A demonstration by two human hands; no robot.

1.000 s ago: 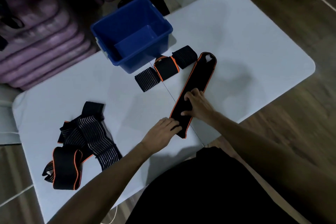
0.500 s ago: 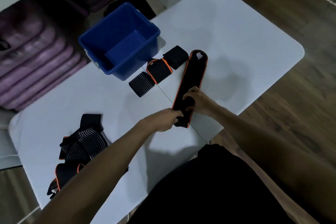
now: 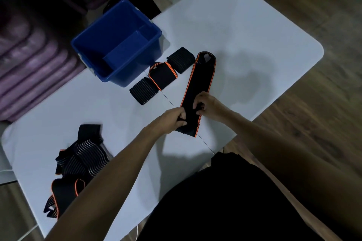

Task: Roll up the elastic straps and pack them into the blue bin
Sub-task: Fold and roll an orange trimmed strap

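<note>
Black elastic, orange-edged: a long flat strap (image 3: 199,86) stretched along the white counter (image 3: 254,31), near end gathered into the start of a roll between both sets of fingers. Left hand (image 3: 172,121) curled round the roll's left edge, fingertips pinching the fold; right hand (image 3: 207,106) curled over the right edge, fingers tucked onto the fabric. Beyond the fingertips, the unrolled length running away to a rounded far end. Just left of that far end, three finished rolls in a row: a ribbed roll (image 3: 144,91), an orange-trimmed roll (image 3: 162,75), a plain black roll (image 3: 181,59). Further past the left fingers, the blue bin (image 3: 84,45), apparently with nothing inside. Well to the left of the left wrist, a loose heap of unrolled straps (image 3: 78,160).

Probably light, soft and limp, with some spring: likely to unwind once released, and to telescope sideways if rolled unevenly. Best held at both edges of the roll, thumbs behind, fingers pressing the turn down tight while walking it forward along the flat length. Orange trim useful as an alignment guide. Firm pinch across the whole roll likely needed when lifting toward the bin.
</note>
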